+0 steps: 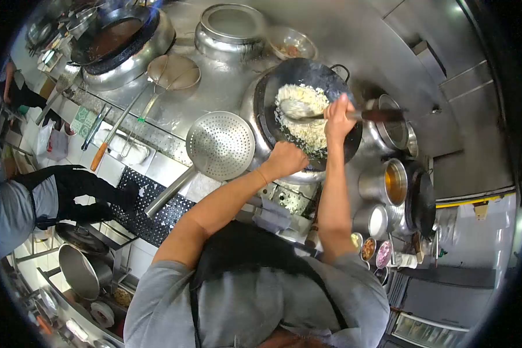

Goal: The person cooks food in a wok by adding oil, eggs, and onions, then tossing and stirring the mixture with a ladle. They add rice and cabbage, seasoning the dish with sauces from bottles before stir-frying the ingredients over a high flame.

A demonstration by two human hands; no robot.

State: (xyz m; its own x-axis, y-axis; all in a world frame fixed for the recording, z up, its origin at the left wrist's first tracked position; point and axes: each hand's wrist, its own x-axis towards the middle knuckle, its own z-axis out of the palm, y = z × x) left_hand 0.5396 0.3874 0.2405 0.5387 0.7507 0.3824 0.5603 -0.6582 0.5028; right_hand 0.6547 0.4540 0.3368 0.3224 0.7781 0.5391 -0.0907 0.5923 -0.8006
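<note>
A dark wok [345, 152] sits on the burner, with fried rice [307, 130] mixed with yellowish bits in it. My left hand [288, 159] is closed in a fist at the wok's near left rim; the part it grips is hidden under the fingers. Over the pan, my right hand [339, 119] is wrapped round the handle of a ladle [297, 109]. The ladle's bowl rests among the rice and looks smeared by motion. Its dark handle end sticks out to the right past my hand.
A perforated strainer [220, 145] lies left of the wok. Beyond it are a wire skimmer [174, 72], a lidded pot [232, 32] and another wok [113, 43]. Metal pots [374, 182] and small ingredient bowls [384, 253] stand at right. Another person [23, 203] is at left.
</note>
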